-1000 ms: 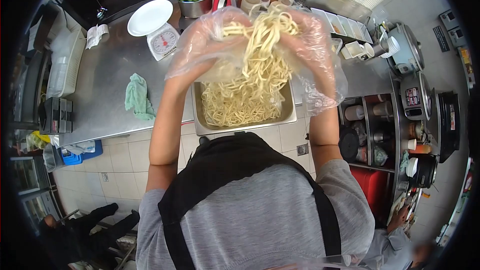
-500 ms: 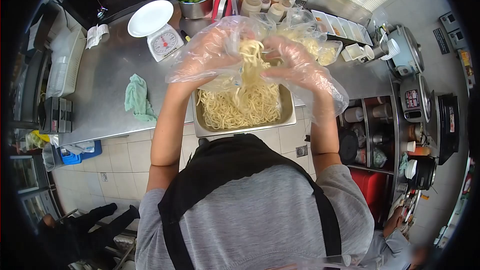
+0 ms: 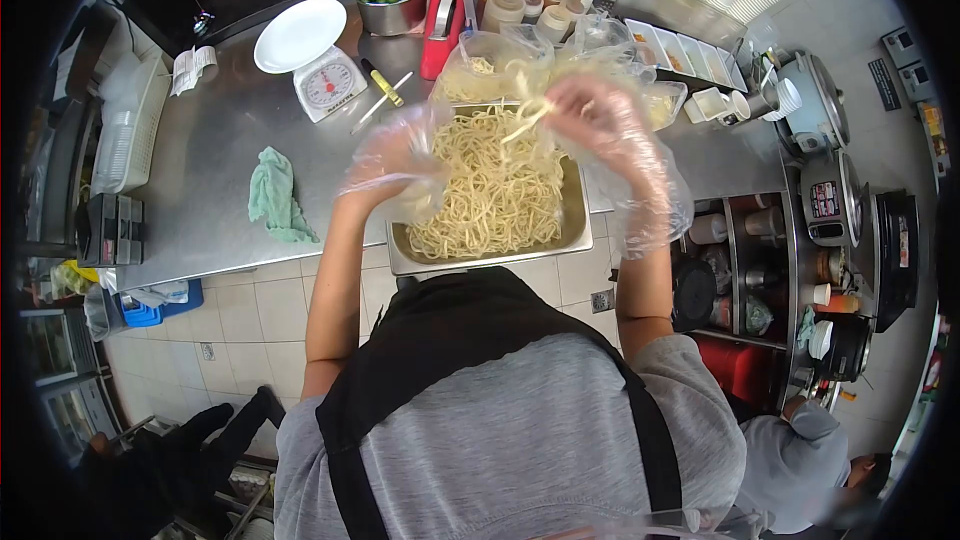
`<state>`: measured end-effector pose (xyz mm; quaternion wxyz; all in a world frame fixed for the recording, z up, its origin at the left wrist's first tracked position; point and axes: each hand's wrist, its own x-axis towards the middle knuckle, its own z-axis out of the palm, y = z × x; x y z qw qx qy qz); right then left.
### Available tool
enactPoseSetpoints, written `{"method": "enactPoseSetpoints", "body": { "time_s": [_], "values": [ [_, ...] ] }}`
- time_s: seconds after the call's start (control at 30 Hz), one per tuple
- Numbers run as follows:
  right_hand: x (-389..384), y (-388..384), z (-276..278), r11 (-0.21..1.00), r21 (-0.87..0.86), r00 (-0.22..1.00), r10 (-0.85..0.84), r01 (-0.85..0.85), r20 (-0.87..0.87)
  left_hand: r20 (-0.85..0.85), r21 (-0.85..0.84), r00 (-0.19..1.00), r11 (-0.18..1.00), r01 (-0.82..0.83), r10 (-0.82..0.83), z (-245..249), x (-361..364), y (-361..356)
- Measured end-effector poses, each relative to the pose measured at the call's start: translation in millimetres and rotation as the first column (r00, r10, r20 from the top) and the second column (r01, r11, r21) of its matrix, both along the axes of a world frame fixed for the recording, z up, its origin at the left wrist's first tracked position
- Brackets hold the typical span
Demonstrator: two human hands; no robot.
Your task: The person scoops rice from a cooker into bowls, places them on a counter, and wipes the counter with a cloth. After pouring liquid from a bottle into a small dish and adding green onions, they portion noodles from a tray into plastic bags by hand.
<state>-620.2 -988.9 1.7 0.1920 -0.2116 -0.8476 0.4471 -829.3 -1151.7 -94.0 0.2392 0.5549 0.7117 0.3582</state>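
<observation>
Pinching a few pale yellow noodles in a narrow grip, the right hand, in a baggy clear plastic glove, hangs over more in the rectangular steel tray at the frame's centre. Dangling strands could slip onto the grey metal surface if the slack glove snags them; whether the left hand, by the tray's left side, grips anything, I cannot tell.

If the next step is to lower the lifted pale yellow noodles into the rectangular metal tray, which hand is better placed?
Probably the right hand: it already holds the lifted noodles above the tray. The left hand is by the tray's left side, with no lifted noodles visible in it.
</observation>
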Motion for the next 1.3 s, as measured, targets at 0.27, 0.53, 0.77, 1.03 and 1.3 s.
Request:
{"method": "enactPoseSetpoints", "body": {
  "time_s": [0.27,0.53,0.77,1.03,1.3],
  "values": [
    [-16.2,-58.0,-151.7,0.737,0.650,0.837,-0.226,-0.189,0.499,-0.447,-0.062,0.894,0.997,-0.034,0.002,-111.3,41.8,14.2],
    [-14.1,-8.4,-113.5,0.983,-0.172,0.987,0.036,-0.063,-0.154,0.251,0.116,0.966,0.988,-0.097,0.066,-14.8,33.3,13.9],
    [-4.3,-23.8,60.2,0.995,0.088,0.866,0.080,-0.042,-0.494,0.236,0.584,0.972,0.797,-0.157,0.019,113.2,36.6,3.2],
    [-4.3,-17.8,69.0,0.964,0.261,0.953,0.127,-0.053,-0.276,0.244,0.567,0.968,0.818,-0.098,-0.052,119.1,30.6,9.4],
    [-13.5,-10.6,-2.1,0.946,0.155,0.959,0.282,-0.284,0.035,-0.158,0.077,0.972,0.983,-0.166,0.176,25.0,15.2,4.6]
  ]
}}
